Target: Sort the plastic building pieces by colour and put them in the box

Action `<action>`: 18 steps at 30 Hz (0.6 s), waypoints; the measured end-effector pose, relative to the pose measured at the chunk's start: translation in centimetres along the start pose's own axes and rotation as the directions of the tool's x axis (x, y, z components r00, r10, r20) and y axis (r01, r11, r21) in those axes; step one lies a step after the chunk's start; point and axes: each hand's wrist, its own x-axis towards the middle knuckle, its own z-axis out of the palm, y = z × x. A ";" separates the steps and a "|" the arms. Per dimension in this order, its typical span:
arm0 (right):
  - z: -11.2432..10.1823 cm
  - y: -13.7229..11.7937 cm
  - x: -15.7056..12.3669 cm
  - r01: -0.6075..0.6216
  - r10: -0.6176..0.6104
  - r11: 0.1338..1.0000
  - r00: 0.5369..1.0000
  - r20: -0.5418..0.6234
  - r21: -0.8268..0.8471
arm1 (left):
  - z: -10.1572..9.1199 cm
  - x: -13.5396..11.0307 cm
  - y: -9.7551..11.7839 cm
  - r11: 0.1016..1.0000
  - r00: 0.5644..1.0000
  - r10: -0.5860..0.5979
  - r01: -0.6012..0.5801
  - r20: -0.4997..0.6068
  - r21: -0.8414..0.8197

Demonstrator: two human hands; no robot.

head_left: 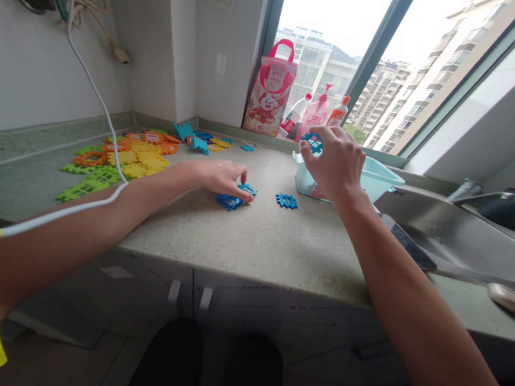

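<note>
My right hand (pixel 338 156) is raised over the near side of a light-blue plastic basket (pixel 380 179), pinching a blue interlocking tile (pixel 312 142) between thumb and fingers. Down on the counter, my left hand (pixel 221 176) has its thumb and fingers closed about the edges of another blue tile (pixel 248 190). Under and beside that tile lies a further blue tile (pixel 228 202), partly overlapped. Between the two hands, a single square blue tile (pixel 287 201) rests flat on the counter. The basket's contents are mostly hidden by my right hand and its walls.
Piles of green (pixel 87 184), yellow (pixel 139 159) and orange tiles (pixel 163 142) spread at the left. A white cable (pixel 90 81) hangs across that side. Bottles (pixel 317 111) and a pink bag (pixel 271 95) stand by the window. A steel sink (pixel 463 243) lies right, near a phone-like object (pixel 407 241).
</note>
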 end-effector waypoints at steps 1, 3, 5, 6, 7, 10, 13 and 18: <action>0.0 0.4 0.1 -0.029 0.030 0.999 0.999 0.028 -0.030 | 0.0 0.0 0.1 1.000 1.000 0.001 -0.001 0.002 0.001; 0.1 1.0 0.1 -0.079 0.090 0.993 0.988 0.125 -0.086 | -0.1 -0.1 0.1 1.000 1.000 0.004 -0.004 0.002 0.000; 0.4 1.2 -0.1 -0.099 0.122 0.988 0.970 0.212 -0.117 | -0.2 -0.2 0.2 1.000 1.000 0.006 -0.006 0.004 -0.005; 0.5 1.2 -0.2 -0.098 0.124 0.988 0.964 0.234 -0.120 | -0.2 -0.2 0.2 1.000 1.000 0.009 -0.009 0.006 -0.007; 0.7 1.2 -0.3 -0.094 0.120 0.989 0.962 0.244 -0.119 | -0.2 -0.2 0.2 1.000 1.000 0.012 -0.012 0.009 -0.008; 0.8 1.1 -0.3 -0.100 0.125 0.988 0.964 0.236 -0.116 | -0.2 -0.2 0.1 1.000 1.000 0.020 -0.020 0.012 -0.005; 0.7 1.3 0.0 -0.149 0.176 0.980 0.958 0.225 -0.135 | -0.2 -0.2 0.1 1.000 0.999 0.031 -0.031 0.006 0.001; 0.7 1.8 0.3 -0.206 0.251 0.959 0.936 0.247 -0.193 | -0.2 -0.3 0.2 1.000 1.000 0.027 -0.027 0.005 0.001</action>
